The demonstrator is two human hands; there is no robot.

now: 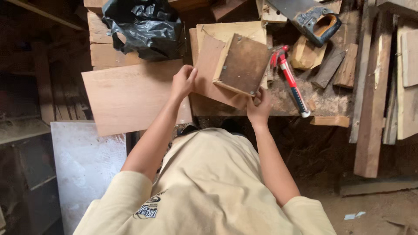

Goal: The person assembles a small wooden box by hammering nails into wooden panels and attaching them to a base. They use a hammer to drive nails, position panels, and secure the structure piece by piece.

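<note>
Left hand (183,82), at centre frame, curls its fingers over the left edge of a thin brown sheet (208,72) lying on the bench (331,102), closed on that edge. Right hand (258,109), just below and right of centre, pinches the lower corner of a small box (243,64), a shallow wooden frame with a dark panel, which tilts up off the sheet; its thumb is on the near side and the other fingers are hidden behind, so the grip looks closed on the corner.

To the left a wide plywood board (130,98) overhangs the bench edge. A black bag (146,26) sits at upper left. Right of the box lies a red-handled hammer (289,80), and at the top right a saw (311,17) rests among wood offcuts (331,65).

To handle this well, I judge that the left hand should press the sheet flat so it cannot slide, while the right hand keeps the box square to the sheet's edges and sets it down evenly. The corner pinch gives little control; a fuller hold along the frame's side would steady it. The hammer lies close enough to be knocked.
</note>
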